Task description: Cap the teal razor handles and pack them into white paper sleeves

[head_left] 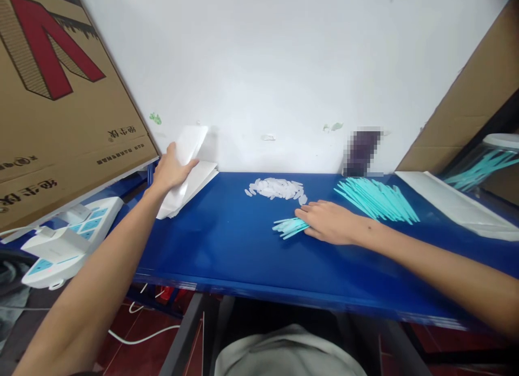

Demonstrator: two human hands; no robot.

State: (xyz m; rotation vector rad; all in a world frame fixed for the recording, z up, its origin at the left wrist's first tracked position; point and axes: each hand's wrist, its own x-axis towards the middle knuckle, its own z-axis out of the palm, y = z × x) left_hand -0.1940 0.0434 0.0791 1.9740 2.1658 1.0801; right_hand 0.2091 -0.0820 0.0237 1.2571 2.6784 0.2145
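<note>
At the left of the head view, my left hand point(172, 168) grips a flat white paper packet point(190, 143), thumb on the near side. More white paper packets point(198, 181) lie just below it on the blue table. My right hand point(330, 222) is low over the table with its fingers closed on a small bunch of thin teal sticks point(288, 226). Their pale ends poke out to the left. Behind this hand lies a heap of small white translucent pieces point(278, 188). A bigger pile of teal sticks point(377, 200) rests beyond my right wrist.
A white power strip point(95, 219) with plugged-in adapters sits at the left edge, before a large cardboard box point(81, 133). A dark blurred object point(362, 152) leans on the white wall. To the right are a long white packet point(458, 206) and a clear jar point(486, 160) of teal sticks.
</note>
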